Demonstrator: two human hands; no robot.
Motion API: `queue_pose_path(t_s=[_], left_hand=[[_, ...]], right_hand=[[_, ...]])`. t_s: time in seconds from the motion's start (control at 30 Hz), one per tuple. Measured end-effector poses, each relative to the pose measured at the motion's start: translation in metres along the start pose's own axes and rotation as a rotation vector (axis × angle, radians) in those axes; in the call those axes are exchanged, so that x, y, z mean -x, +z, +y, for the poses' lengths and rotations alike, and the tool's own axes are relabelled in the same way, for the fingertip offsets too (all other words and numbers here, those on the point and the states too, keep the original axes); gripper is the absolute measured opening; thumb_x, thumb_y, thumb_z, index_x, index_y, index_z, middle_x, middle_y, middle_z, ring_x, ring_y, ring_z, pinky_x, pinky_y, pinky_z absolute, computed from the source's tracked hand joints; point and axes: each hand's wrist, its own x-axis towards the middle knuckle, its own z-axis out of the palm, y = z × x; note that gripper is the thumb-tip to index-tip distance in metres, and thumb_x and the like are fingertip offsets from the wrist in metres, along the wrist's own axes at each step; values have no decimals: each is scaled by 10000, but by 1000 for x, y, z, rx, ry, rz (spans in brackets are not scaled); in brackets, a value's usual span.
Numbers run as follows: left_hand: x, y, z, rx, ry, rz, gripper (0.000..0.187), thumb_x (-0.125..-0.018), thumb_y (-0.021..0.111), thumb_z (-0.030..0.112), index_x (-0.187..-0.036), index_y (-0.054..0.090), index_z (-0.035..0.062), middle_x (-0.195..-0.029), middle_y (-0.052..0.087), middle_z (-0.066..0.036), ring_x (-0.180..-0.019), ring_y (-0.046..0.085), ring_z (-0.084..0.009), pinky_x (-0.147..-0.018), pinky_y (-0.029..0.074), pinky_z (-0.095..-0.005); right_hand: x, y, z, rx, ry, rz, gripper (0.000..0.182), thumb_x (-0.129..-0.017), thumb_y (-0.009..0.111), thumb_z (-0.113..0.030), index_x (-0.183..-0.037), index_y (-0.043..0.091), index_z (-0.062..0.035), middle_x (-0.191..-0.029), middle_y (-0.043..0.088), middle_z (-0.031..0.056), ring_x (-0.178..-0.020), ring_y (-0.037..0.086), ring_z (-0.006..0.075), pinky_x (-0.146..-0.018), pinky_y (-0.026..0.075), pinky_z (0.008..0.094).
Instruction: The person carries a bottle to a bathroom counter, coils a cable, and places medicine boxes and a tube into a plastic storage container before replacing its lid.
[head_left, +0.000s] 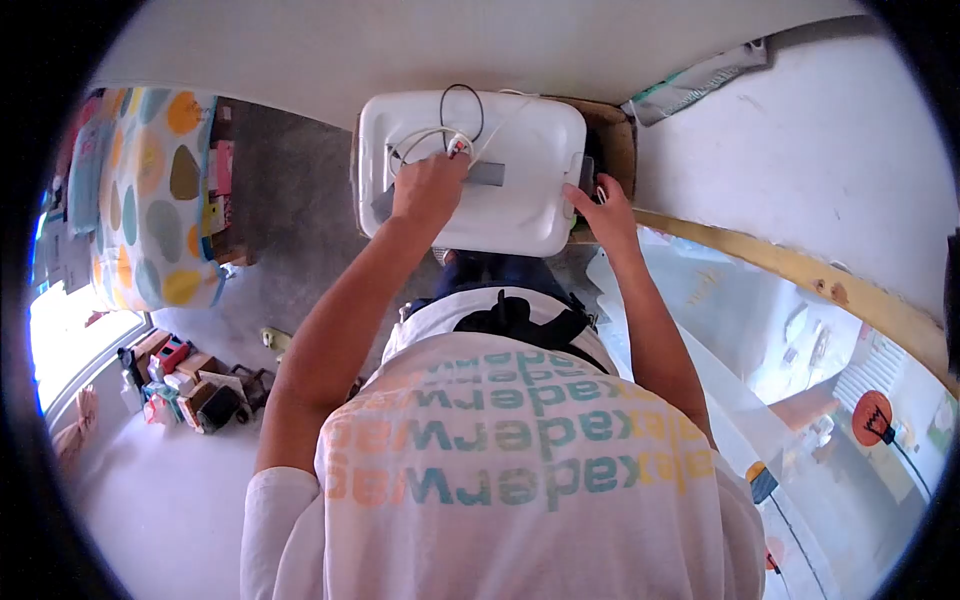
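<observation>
A white plastic lid or bin top point(520, 220) lies over a cardboard box point(618, 150). My left hand point(430, 190) is closed at the lid's middle, its fingers round a bundle of white cable point(459, 144) with a small red spot. A dark cable loop point(462, 88) rises behind it. Beside my left hand is a grey strip point(487, 174) on the lid. My right hand point(606, 212) is at the lid's right edge, thumb on the rim and fingers bent near a dark object in the box; what they hold, if anything, is too small to name.
A patterned cloth point(150, 200) covers something at the left. Small boxes and items point(200, 385) stand at the lower left. A wooden edge point(800, 275) runs along the right, beside clear plastic sheeting point(700, 290). A grey packet point(700, 82) lies at the upper right.
</observation>
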Motion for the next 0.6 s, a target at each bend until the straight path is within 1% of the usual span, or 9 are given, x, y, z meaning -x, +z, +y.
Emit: queue_pose_path(t_s=[0.13, 0.17, 0.2, 0.3, 0.37, 0.4, 0.47, 0.57, 0.6], left_hand=[[15, -13, -8, 172, -58, 18, 179, -759, 518, 188, -902, 560, 89, -817, 607, -123, -755, 602, -307, -630, 483, -406], [21, -18, -10, 255, -90, 13, 200, -757, 527, 216, -909, 561, 91, -832, 608, -126, -767, 599, -312, -645, 480, -409], [25, -17, -17, 286, -228, 23, 274, -751, 538, 290, -944, 567, 97, -821, 612, -129, -769, 595, -318, -667, 474, -415], [57, -45, -57, 326, -443, 170, 281, -768, 516, 304, -948, 583, 99, -823, 614, -142, -777, 588, -336, -660, 463, -429], [83, -66, -86, 500, -546, 314, 265, -789, 517, 273, -976, 598, 104, -703, 607, -115, -658, 609, -265, -567, 456, -368], [92, -72, -96, 613, -557, 300, 256, -791, 522, 258, -980, 600, 103, -673, 586, -91, -614, 584, -220, -540, 439, -336], [104, -77, -109, 846, -569, 271, 241, -797, 534, 229, -986, 604, 99, -613, 544, -44, -527, 534, -128, -487, 406, -272], [89, -62, -115, 1023, -548, 191, 236, -810, 537, 203, -998, 601, 76, -598, 474, 17, -508, 426, -42, -461, 352, -207], [79, -62, -111, 1132, -524, 217, 233, -823, 519, 216, -972, 603, 57, -613, 489, 26, -506, 440, -54, -454, 351, -213]], right_hand=[[-2, -2, -38, -247, 209, -309, 666, -642, 683, -446, -1050, 496, 46, -965, 575, 142, -910, 545, 203, -820, 396, 283], [-4, 1, -35, -231, 196, -273, 648, -627, 694, -448, -1021, 510, 32, -936, 584, 139, -872, 558, 210, -792, 411, 293], [-6, 4, -29, -214, 183, -238, 630, -613, 704, -449, -993, 523, 19, -906, 593, 137, -833, 571, 217, -764, 426, 304], [-10, 2, -26, -86, 140, -212, 628, -600, 693, -485, -964, 539, 3, -879, 602, 148, -811, 587, 254, -739, 439, 337], [-11, 1, -24, 32, 115, -217, 641, -601, 678, -506, -963, 537, 3, -888, 601, 161, -822, 586, 279, -744, 437, 351], [-10, 2, -24, 130, 57, -176, 648, -599, 663, -528, -953, 537, 1, -876, 600, 169, -826, 582, 310, -746, 432, 373], [-11, 9, -20, 116, 10, -148, 624, -614, 653, -525, -923, 533, 4, -859, 595, 175, -815, 580, 310, -731, 435, 374], [-9, 7, -33, 166, -1, -169, 606, -639, 635, -523, -897, 519, 12, -830, 584, 174, -782, 576, 304, -701, 439, 376], [-8, 6, -40, 193, 5, -184, 602, -648, 628, -523, -892, 512, 15, -820, 580, 172, -768, 575, 301, -690, 441, 377]])
